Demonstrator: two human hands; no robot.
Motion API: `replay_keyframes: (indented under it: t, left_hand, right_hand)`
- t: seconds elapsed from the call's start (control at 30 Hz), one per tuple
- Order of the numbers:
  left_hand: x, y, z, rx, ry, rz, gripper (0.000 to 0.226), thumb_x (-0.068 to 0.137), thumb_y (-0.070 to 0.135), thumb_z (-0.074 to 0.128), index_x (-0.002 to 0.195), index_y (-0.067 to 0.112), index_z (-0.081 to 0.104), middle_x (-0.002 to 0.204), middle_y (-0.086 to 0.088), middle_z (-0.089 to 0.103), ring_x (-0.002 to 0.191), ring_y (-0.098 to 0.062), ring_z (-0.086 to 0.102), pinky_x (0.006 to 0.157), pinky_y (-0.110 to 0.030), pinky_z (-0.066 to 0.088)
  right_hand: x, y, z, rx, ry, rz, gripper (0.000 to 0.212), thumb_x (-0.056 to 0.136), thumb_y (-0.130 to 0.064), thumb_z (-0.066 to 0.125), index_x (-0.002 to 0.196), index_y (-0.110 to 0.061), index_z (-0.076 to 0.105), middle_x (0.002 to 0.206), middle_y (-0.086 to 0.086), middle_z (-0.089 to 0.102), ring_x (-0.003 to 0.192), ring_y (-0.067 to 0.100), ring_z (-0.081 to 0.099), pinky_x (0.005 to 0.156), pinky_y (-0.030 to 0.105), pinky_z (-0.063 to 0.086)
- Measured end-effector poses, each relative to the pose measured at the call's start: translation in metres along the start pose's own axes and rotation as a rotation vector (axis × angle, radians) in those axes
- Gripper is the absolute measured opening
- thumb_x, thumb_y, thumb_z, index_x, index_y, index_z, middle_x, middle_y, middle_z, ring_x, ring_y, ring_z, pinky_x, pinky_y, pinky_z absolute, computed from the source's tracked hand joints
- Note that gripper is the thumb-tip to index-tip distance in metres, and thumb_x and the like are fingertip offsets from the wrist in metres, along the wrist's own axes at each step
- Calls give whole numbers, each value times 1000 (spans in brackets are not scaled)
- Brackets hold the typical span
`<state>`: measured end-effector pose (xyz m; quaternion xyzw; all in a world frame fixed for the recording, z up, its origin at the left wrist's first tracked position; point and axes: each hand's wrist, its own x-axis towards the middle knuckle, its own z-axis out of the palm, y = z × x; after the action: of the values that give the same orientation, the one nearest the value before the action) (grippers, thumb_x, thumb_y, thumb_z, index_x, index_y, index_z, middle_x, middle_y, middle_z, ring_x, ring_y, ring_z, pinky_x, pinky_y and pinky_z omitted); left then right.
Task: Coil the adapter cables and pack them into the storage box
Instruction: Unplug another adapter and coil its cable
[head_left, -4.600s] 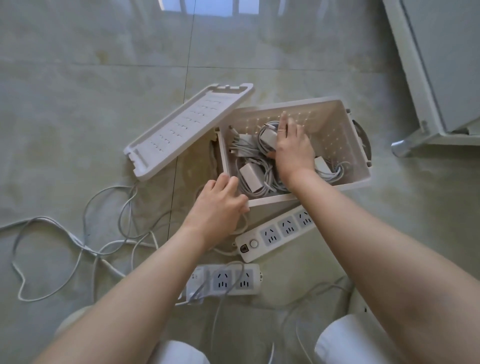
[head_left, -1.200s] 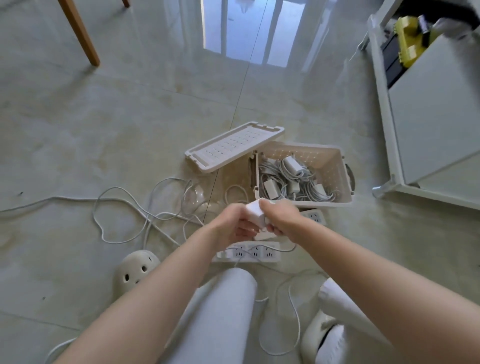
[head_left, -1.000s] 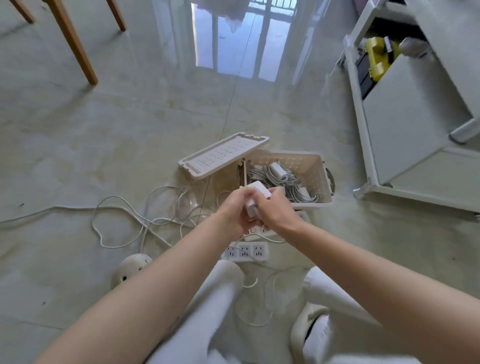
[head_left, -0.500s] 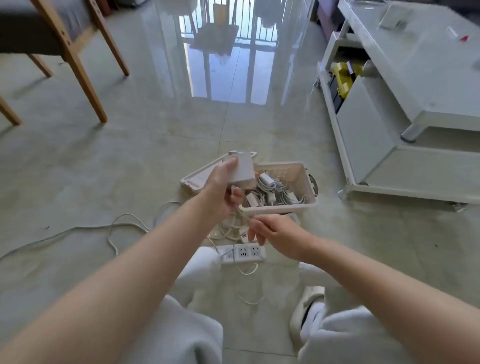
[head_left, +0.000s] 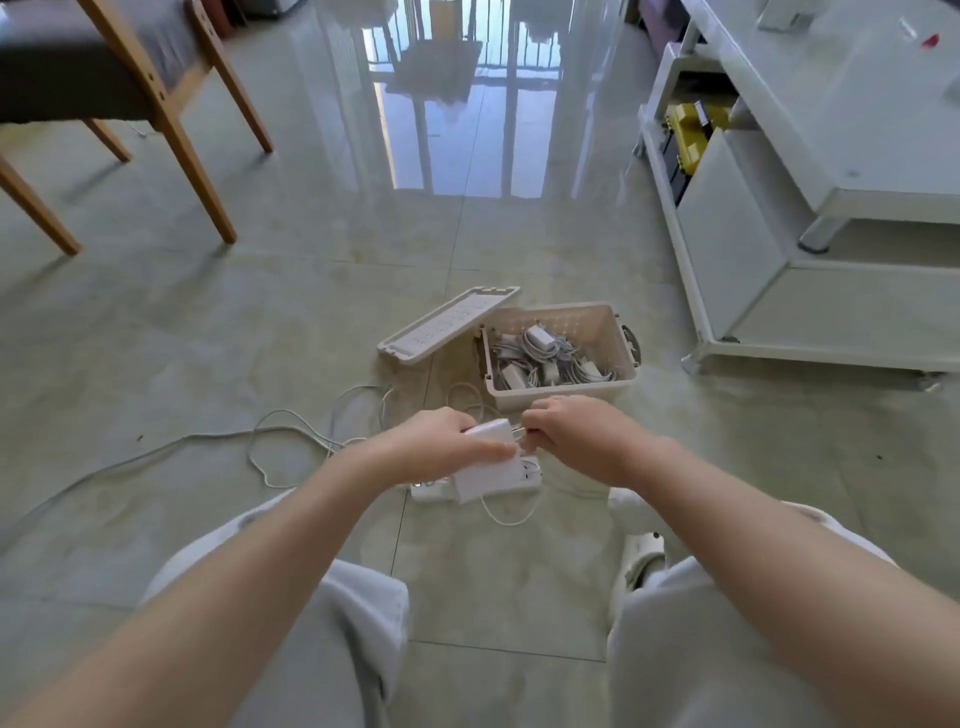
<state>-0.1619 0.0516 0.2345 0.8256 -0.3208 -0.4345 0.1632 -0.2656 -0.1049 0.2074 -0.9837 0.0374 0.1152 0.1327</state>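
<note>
My left hand (head_left: 441, 441) grips a white power adapter (head_left: 491, 465) in front of me, above the floor. My right hand (head_left: 576, 436) pinches the adapter's thin white cable (head_left: 519, 434) right beside the brick. The beige storage box (head_left: 618, 338) stands open on the floor just beyond my hands, with several coiled adapters (head_left: 540, 358) inside. Its lid (head_left: 447, 325) leans against the box's left side. A loose white cable (head_left: 291, 441) trails across the floor to the left.
A white power strip (head_left: 431, 491) lies on the floor under my hands. A wooden chair (head_left: 156, 104) stands at the far left and a white TV cabinet (head_left: 810, 208) at the right. My knees and a white slipper (head_left: 639, 558) fill the foreground.
My left hand has lowered the adapter from in front of the box to just above the power strip. My right hand has come up to the cable beside it.
</note>
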Motion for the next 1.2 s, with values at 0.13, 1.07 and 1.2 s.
replay_keyframes:
  t: [0.13,1.07,1.2]
  left_hand:
    - [6,-13,6,285,106,-45,39,87,56,52,84,17,53,76,3,51,70,-16,50,56,-28,37]
    - [45,-1,12,-449,423,-106,49,99,44,36,122,1,36,114,-19,56,90,-32,63,76,-46,54]
    - [43,8,7,-775,442,-87,50,99,48,32,118,3,41,105,-18,60,80,-28,64,77,-45,54]
  right_hand:
    - [-4,-7,0,-51,107,72,36,97,-42,37,98,-16,61,96,2,65,87,25,60,63,29,36]
    - [-7,-44,13,271,256,-16,26,100,-27,32,107,-12,51,93,9,67,83,32,62,72,41,47]
    - [-13,-55,19,311,206,-102,26,99,-25,30,106,-9,49,84,9,66,75,33,61,69,43,47]
